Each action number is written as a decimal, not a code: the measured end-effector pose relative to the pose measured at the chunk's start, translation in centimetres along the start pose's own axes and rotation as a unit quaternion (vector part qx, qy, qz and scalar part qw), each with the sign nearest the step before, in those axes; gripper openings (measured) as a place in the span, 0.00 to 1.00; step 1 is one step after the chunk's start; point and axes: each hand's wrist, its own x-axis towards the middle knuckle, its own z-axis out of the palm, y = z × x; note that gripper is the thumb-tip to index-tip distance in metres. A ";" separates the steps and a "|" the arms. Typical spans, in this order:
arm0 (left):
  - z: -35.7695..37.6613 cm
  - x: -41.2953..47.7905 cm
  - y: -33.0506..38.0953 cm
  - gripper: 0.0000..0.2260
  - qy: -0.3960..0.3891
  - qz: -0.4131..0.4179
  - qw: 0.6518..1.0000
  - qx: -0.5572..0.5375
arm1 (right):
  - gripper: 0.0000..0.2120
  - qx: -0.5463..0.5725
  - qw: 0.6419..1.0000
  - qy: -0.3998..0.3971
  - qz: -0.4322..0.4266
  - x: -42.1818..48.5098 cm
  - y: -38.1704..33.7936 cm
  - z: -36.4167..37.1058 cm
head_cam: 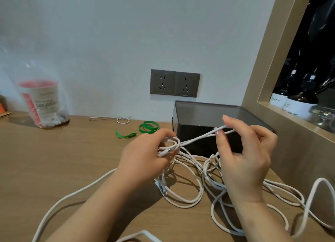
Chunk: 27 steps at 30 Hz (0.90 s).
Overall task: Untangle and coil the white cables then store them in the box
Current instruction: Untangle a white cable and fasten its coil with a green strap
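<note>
Head: left hand, right hand (seemingly) pinch cables.

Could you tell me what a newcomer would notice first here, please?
A tangle of white cables sprawls across the middle of the desk. Above it, the left hand grips a few loops while the right hand pinches one strand taut. The dark open box stands just behind.
</note>
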 end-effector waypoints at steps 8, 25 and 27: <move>0.5 -0.1 -0.2 0.07 -0.096 -0.002 0.994 -0.052 | 0.10 -0.011 0.999 -0.035 0.029 0.0 0.1 -0.1; 0.6 0.4 -1.2 0.06 -0.012 -0.076 0.987 -0.139 | 0.13 0.156 0.903 -0.180 0.358 0.8 -0.3 -0.3; 0.6 0.5 -1.3 0.06 0.021 -0.089 0.988 -0.128 | 0.12 0.133 0.942 -0.128 0.279 0.8 -0.5 -0.5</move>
